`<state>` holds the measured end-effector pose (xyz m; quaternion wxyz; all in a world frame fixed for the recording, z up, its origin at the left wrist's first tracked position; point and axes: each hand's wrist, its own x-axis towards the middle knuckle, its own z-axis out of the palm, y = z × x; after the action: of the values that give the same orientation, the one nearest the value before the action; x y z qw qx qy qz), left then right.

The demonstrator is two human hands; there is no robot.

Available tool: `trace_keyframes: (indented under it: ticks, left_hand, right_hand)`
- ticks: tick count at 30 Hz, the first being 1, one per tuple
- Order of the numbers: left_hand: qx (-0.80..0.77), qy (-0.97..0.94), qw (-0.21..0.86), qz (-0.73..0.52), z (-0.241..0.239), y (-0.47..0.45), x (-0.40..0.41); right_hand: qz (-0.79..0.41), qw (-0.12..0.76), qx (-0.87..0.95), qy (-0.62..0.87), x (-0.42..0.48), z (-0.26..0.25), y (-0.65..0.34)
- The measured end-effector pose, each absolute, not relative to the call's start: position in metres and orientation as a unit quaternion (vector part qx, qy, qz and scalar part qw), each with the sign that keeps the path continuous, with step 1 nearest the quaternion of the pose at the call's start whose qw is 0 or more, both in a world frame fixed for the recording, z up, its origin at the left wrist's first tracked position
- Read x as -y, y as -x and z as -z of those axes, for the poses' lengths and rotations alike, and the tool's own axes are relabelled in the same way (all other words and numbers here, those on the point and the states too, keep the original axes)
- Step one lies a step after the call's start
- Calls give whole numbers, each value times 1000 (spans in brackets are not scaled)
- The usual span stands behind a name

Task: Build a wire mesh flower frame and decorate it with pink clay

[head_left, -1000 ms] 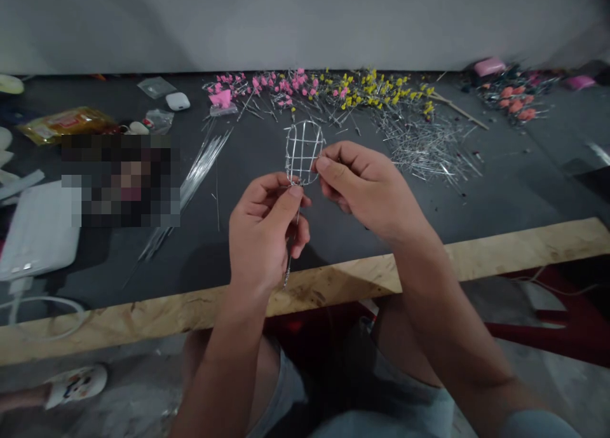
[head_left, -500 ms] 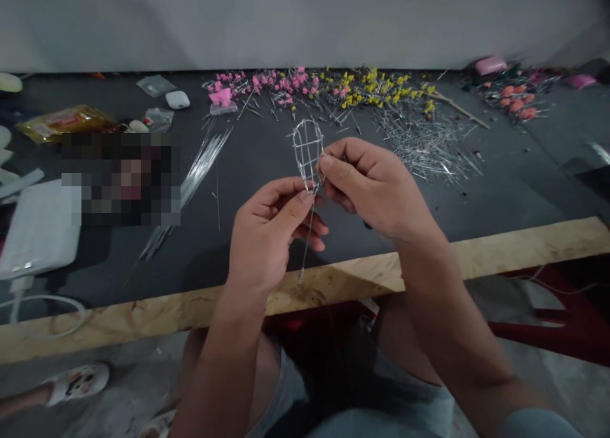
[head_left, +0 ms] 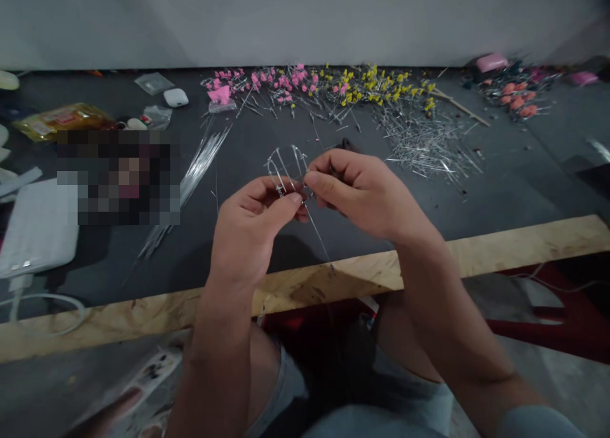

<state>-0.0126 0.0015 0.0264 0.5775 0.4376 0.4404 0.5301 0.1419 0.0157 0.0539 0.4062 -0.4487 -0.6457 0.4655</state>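
Between my hands is a small silvery wire frame (head_left: 287, 164), rounded at the top with thin bars across it. A long thin wire tail runs from its lower end down towards the wooden table edge. My left hand (head_left: 252, 225) pinches the frame's lower part between thumb and fingers. On its right side, the thumb and forefinger of my right hand (head_left: 362, 193) close on the wire near the frame's edge. My fingertips hide the lower joint of the wires. Just behind my right hand lies a dark tool (head_left: 350, 145), mostly covered.
Pink-tipped wires (head_left: 286, 82), yellow-tipped wires (head_left: 381, 85) and a pile of loose wires (head_left: 429, 142) lie along the back. Straight wires (head_left: 203, 161) lie left of my hands. A white power bank (head_left: 42, 228) with a cable and a pale wooden edge (head_left: 524, 244) are nearer.
The wire frame has tilted and shifted left and down, and its tail now slants to the right. Both hands have moved slightly left. A foot below the table has moved right.
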Motion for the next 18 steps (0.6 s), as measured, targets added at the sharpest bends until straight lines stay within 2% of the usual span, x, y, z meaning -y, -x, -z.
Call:
trace_keyframes:
  ticks: [8, 13, 18]
  left_hand:
    - [-493, -414, 564, -517, -27, 19, -6]
    - [-473, -396, 594, -516, -28, 16, -5]
    - [-449, -410, 625, -490, -29, 17, -3]
  right_hand:
    - [-483, 468, 596, 440, -23, -46, -152]
    - [-512, 407, 627, 424, -20, -42, -146]
    - [-488, 373, 658, 436, -19, -43, -142]
